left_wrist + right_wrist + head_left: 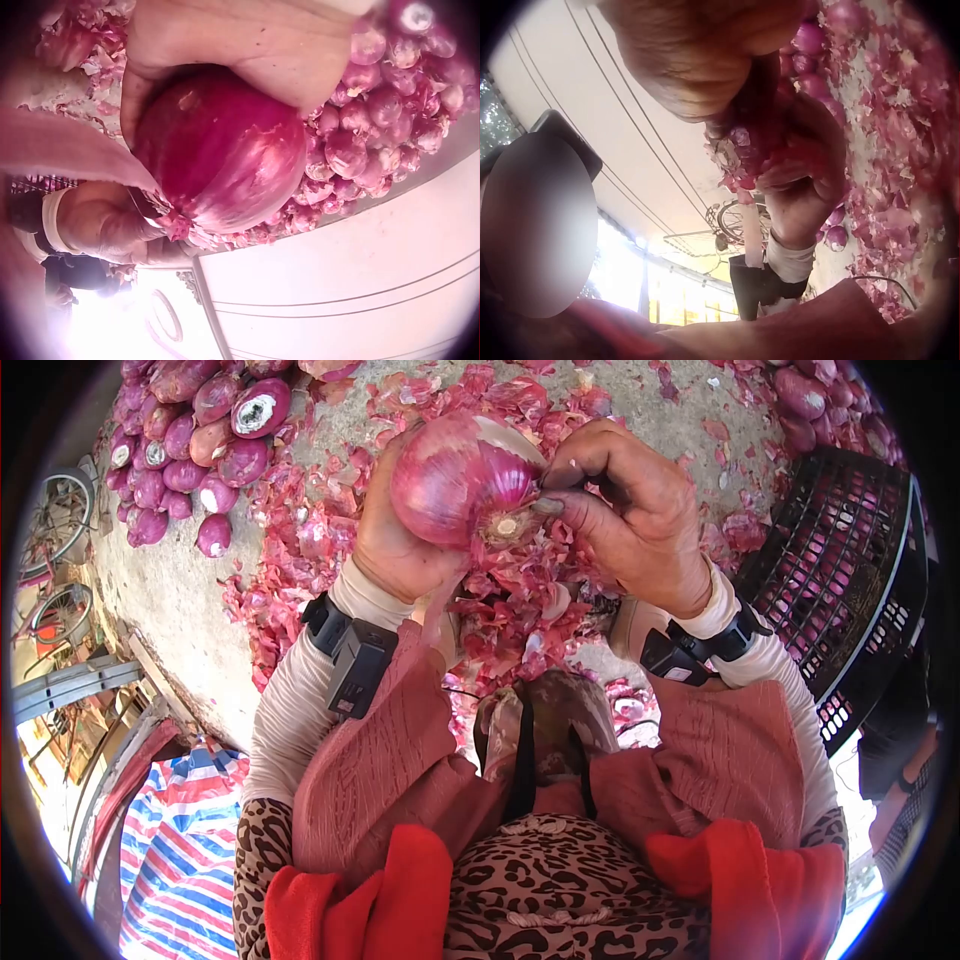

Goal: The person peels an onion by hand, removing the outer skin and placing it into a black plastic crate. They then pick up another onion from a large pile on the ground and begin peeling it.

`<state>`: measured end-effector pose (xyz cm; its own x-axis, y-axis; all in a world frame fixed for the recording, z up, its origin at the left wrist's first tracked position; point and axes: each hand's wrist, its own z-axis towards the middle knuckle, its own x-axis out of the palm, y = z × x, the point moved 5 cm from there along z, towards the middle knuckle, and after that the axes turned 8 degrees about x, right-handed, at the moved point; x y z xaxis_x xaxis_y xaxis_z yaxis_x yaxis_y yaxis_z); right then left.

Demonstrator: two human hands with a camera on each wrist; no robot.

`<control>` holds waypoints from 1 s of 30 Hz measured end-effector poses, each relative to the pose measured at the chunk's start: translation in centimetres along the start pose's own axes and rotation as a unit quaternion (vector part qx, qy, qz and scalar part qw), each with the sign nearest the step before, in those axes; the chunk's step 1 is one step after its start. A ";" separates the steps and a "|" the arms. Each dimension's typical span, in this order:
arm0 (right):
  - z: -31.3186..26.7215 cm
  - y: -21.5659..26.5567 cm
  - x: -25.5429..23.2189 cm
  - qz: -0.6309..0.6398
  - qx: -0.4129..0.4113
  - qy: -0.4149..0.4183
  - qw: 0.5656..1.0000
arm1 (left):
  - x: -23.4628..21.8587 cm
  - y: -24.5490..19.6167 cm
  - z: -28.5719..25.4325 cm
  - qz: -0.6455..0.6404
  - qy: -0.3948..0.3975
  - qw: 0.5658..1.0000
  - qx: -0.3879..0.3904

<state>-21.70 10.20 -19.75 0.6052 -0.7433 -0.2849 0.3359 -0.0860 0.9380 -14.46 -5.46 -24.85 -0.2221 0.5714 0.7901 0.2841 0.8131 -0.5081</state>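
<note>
A large red onion (435, 480) rests in my left hand (385, 555), whose palm and fingers cup its side. Its cut root end (507, 526) faces toward me, ringed with dry, frayed skin. My right hand (645, 525) pinches papery onion skin (535, 485) between thumb and bent index finger, right beside the root end. From the onion hangs a long pale strip of skin (75, 150), which also shows as a narrow band in the right wrist view. The smooth, shiny purple side of the onion (225, 150) shows in the left wrist view.
Loose skins (300, 550) cover the concrete floor below the hands. A heap of red onions (180, 440) lies at the far left, another heap (815, 395) at the far right. A black plastic crate (830, 560) stands at right; a striped sheet (180, 840) lies at lower left.
</note>
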 end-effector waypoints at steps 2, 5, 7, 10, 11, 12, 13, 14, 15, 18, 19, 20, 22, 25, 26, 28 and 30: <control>0.2 0.3 -0.1 -0.008 -0.002 0.000 1.000 | 0.0 0.3 0.1 -0.111 0.023 0.993 -0.022; 0.2 0.6 -0.1 -0.018 -0.007 -0.005 1.000 | 0.4 0.1 0.2 -0.141 0.011 0.990 -0.019; 0.1 0.8 -0.1 -0.019 -0.010 -0.010 1.000 | 0.8 -0.4 0.3 -0.091 -0.039 0.995 0.010; -0.3 0.9 0.3 -0.010 -0.003 0.009 1.000 | 0.3 -0.8 0.5 -0.040 -0.089 0.994 0.040; -0.5 0.9 0.6 -0.005 -0.004 0.035 0.999 | -0.6 -0.8 0.8 -0.037 -0.100 0.993 0.055; -0.6 0.8 1.0 0.000 -0.004 0.062 0.998 | -1.5 -0.8 1.0 -0.035 -0.111 0.991 0.070; -0.8 0.7 1.1 0.000 -0.005 0.062 0.998 | -2.1 -0.6 1.0 -0.035 -0.111 0.991 0.070; -1.0 0.5 1.4 0.005 -0.003 0.077 0.997 | -2.5 -0.8 1.0 0.000 -0.122 0.988 0.091; -1.1 0.4 1.7 0.011 -0.001 0.092 0.996 | -2.7 -1.1 0.9 0.035 -0.133 0.984 0.111; -1.1 -0.3 1.0 0.068 0.120 -0.004 0.990 | -2.3 -1.0 0.6 0.129 -0.154 0.976 0.087; -0.8 -0.4 1.1 0.068 0.120 -0.004 0.990 | -2.5 -0.8 0.6 0.128 -0.154 0.976 0.086; -0.4 -0.5 0.9 0.080 0.104 -0.036 0.991 | -1.4 -1.2 0.9 0.200 -0.058 0.968 0.142; 0.0 -0.3 0.4 0.091 0.089 -0.069 0.989 | 0.0 -1.3 0.7 0.268 0.039 0.943 0.193; 0.4 0.4 0.8 -0.029 0.037 -0.024 0.999 | 0.2 -1.0 0.5 0.057 -0.100 0.991 0.075; 0.2 0.0 0.9 -0.005 0.045 -0.039 0.998 | 0.0 -0.9 0.4 0.073 -0.059 0.994 0.058; 0.0 -0.3 0.7 0.018 0.053 -0.055 0.997 | -0.5 -0.4 0.5 0.088 -0.018 0.995 0.040; 0.0 0.0 0.8 -0.015 0.055 -0.010 0.998 | -1.2 -0.1 0.8 0.056 -0.061 0.996 0.025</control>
<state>-21.20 9.67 -19.93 0.5802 -0.7529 -0.3108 0.2727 -0.1799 0.9451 -14.98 -6.14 -25.98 -0.3043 0.6659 0.6812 0.2666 0.7461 -0.6102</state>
